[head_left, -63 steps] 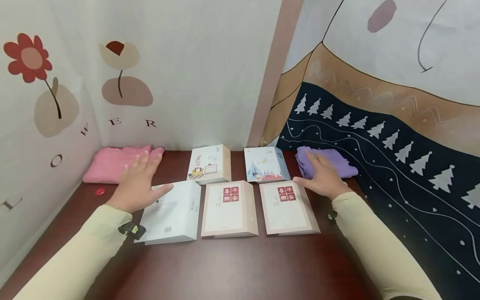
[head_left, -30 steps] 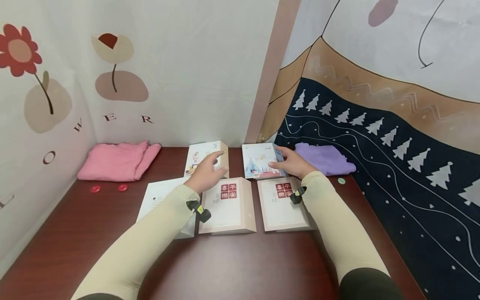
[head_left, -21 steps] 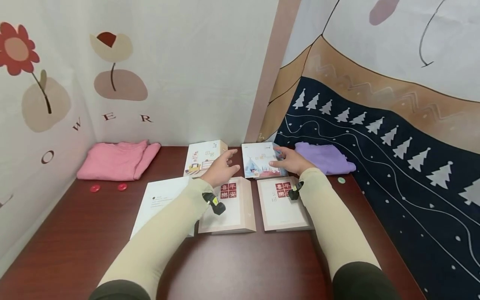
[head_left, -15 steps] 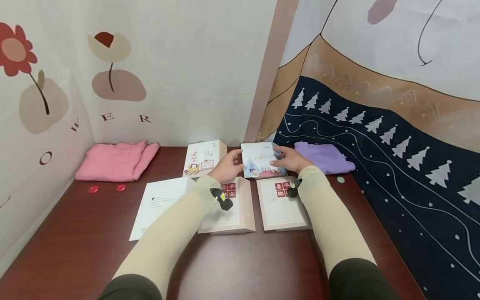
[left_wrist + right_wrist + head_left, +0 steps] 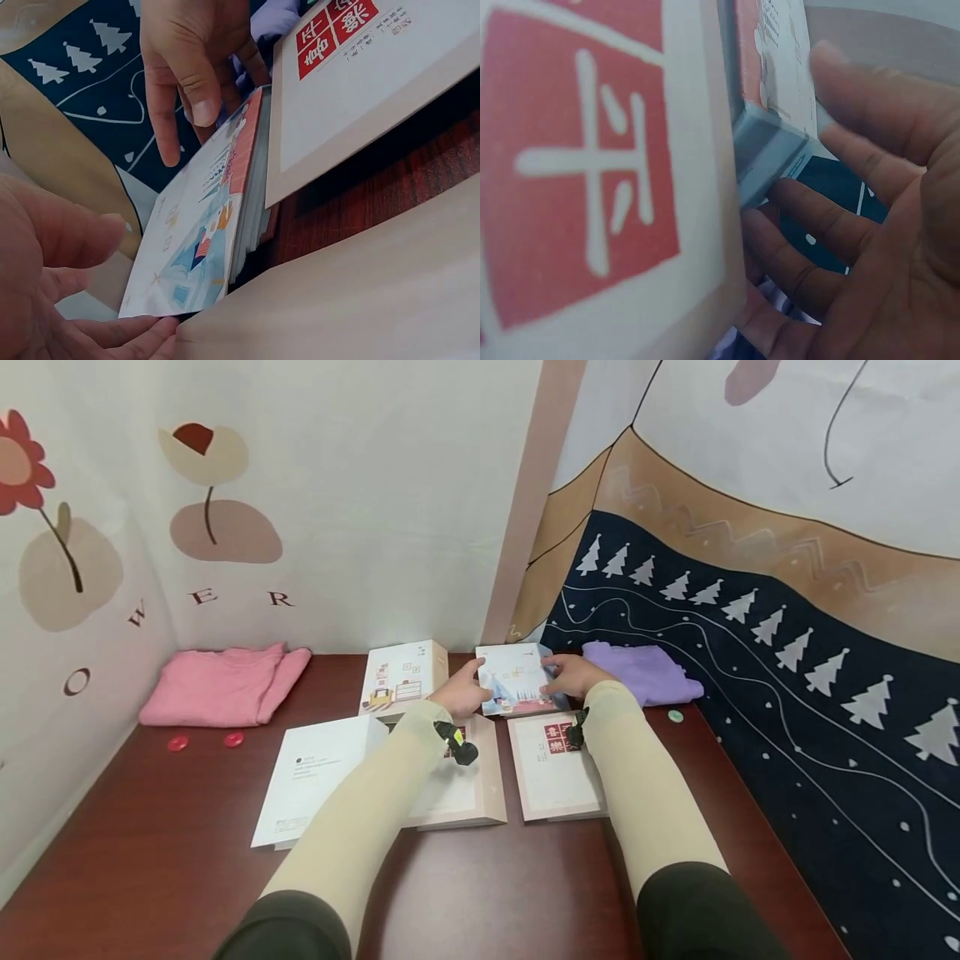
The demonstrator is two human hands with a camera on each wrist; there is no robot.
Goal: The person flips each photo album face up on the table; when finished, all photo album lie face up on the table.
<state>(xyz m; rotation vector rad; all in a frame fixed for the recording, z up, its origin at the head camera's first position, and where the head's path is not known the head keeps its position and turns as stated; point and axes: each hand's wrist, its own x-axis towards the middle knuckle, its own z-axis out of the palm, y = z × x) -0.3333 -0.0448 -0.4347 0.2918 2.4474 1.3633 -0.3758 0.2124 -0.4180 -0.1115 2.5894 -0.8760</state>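
A white book (image 5: 517,681) with a blue tent drawing and a blue spine lies at the back, between both hands. My left hand (image 5: 461,692) is at its left edge. In the left wrist view the fingertips (image 5: 161,330) meet the cover's edge, and the thumb stands away from it. At the spine side is my right hand (image 5: 576,677); its fingers (image 5: 810,206) reach the blue spine, the thumb raised beside the cover. Close under the wrists are two cream books with red character squares, the middle one (image 5: 487,777) and the right one (image 5: 555,781).
Another illustrated book (image 5: 405,677) sits back left, with a white book (image 5: 315,768) in front of it. Folded pink cloth (image 5: 225,685) and purple cloth (image 5: 645,672) flank the books. Two red buttons (image 5: 177,743) and a green button (image 5: 676,716) lie nearby. Printed curtains (image 5: 337,527) enclose the table.
My left hand has moved right, from the pink cloth to the tent book's left edge. My right hand has come left from the purple cloth to the spine. The books look unmoved.
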